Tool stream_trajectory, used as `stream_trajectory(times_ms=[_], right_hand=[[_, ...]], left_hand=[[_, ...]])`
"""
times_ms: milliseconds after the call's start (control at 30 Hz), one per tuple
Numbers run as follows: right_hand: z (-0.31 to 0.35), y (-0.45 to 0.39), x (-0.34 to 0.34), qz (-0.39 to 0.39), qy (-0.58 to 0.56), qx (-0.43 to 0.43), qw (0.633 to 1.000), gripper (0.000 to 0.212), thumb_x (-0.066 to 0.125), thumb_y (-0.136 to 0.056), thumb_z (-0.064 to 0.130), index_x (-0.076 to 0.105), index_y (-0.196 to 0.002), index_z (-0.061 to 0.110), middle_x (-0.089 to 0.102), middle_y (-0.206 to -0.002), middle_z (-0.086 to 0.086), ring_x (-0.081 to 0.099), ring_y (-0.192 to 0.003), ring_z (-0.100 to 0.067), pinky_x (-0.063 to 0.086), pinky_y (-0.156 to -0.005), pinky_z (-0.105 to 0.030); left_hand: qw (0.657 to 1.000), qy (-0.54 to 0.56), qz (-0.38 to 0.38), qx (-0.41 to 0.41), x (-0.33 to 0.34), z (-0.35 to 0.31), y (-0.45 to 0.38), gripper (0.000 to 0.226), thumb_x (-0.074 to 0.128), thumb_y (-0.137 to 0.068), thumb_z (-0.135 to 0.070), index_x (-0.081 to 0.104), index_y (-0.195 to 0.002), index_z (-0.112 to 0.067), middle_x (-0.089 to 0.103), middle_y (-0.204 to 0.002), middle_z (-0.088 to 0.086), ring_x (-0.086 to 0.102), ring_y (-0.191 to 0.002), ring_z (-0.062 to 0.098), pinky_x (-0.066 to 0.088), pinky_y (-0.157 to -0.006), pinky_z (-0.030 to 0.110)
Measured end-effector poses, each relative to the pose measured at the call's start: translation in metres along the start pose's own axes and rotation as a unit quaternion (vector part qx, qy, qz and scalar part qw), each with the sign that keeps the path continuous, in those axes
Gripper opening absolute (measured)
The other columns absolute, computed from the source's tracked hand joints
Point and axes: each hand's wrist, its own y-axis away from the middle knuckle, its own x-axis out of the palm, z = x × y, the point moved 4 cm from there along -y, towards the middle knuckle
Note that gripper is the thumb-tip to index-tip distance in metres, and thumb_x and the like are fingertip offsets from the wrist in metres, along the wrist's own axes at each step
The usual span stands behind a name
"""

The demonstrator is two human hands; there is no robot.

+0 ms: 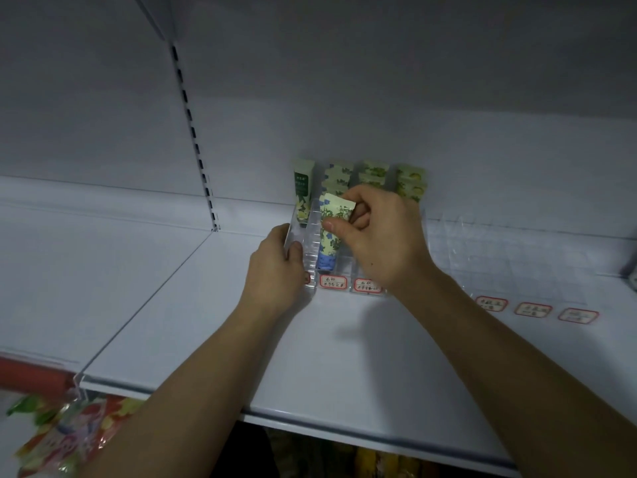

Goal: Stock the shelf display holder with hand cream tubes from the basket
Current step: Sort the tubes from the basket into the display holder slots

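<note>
A clear acrylic display holder [310, 232] with several lanes stands on the white shelf [206, 322]. My right hand [379, 232] pinches the top of a floral hand cream tube [329, 236] that stands cap-down in the second lane from the left. My left hand [275, 270] grips the holder's front left corner. One dark green tube [301, 188] stands at the back of the left lane. Several more tubes [372, 174] fill the back of the other lanes. The basket is out of view.
A second clear holder [499, 250] stands to the right, with red-bordered labels [532, 309] in front of it. Red-bordered labels [332, 281] also front the first holder. A slotted upright [193, 132] runs up the back panel. Colourful packets [69, 429] lie below at the left.
</note>
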Motion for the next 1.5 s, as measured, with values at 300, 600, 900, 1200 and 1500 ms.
stream_trajectory(times_ms=[300, 600, 900, 1200, 1500], right_hand=[[0.011, 0.009, 0.006, -0.037, 0.046, -0.078, 0.995, 0.026, 0.082, -0.083, 0.026, 0.069, -0.099, 0.010, 0.057, -0.069, 0.008, 0.052, -0.059, -0.011, 0.057, -0.063, -0.040], [0.002, 0.009, 0.014, 0.013, 0.058, -0.033, 0.998, 0.025, 0.084, -0.081, 0.025, 0.069, -0.096, 0.011, 0.053, -0.062, 0.012, 0.056, -0.059, -0.014, 0.057, -0.066, -0.041], [-0.011, 0.018, 0.009, 0.021, 0.008, 0.045, 0.999, 0.038, 0.088, -0.075, 0.032, 0.060, -0.099, 0.021, 0.066, -0.066, 0.008, 0.064, -0.062, -0.004, 0.054, -0.061, -0.027], [-0.025, 0.017, -0.079, 0.047, 0.136, -0.035, 0.989, 0.016, 0.065, -0.095, 0.033, 0.068, -0.102, 0.019, 0.068, -0.091, 0.007, 0.062, -0.086, -0.009, 0.052, -0.080, -0.032], [-0.060, 0.060, -0.199, 0.101, 0.330, 0.031, 0.938, 0.029, 0.058, -0.098, 0.037, 0.062, -0.124, 0.025, 0.059, -0.128, 0.002, 0.049, -0.122, -0.021, 0.043, -0.104, -0.046]], left_hand=[[1.000, 0.013, 0.008, 0.008, 0.000, 0.002, -0.001, 0.029, 0.044, -0.106, -0.020, 0.057, -0.132, -0.017, 0.066, -0.111, -0.005, 0.064, -0.095, 0.013, 0.047, -0.072, 0.017], [1.000, 0.005, 0.017, 0.010, 0.000, 0.000, -0.001, 0.030, 0.052, -0.104, -0.022, 0.057, -0.133, -0.016, 0.065, -0.111, -0.006, 0.063, -0.094, 0.012, 0.045, -0.071, 0.017], [0.999, -0.023, 0.028, -0.016, -0.008, -0.012, 0.011, 0.033, 0.051, -0.104, -0.022, 0.055, -0.136, -0.013, 0.065, -0.122, -0.004, 0.064, -0.107, 0.017, 0.046, -0.085, 0.026], [0.979, -0.171, 0.038, 0.103, -0.057, -0.052, 0.067, 0.039, 0.061, -0.094, -0.021, 0.063, -0.133, -0.015, 0.067, -0.130, 0.006, 0.066, -0.107, 0.027, 0.050, -0.094, 0.033], [0.904, -0.219, 0.131, 0.342, 0.014, -0.157, 0.048, 0.044, 0.054, -0.089, -0.023, 0.063, -0.130, -0.009, 0.064, -0.129, 0.008, 0.057, -0.118, 0.027, 0.034, -0.098, 0.019]])
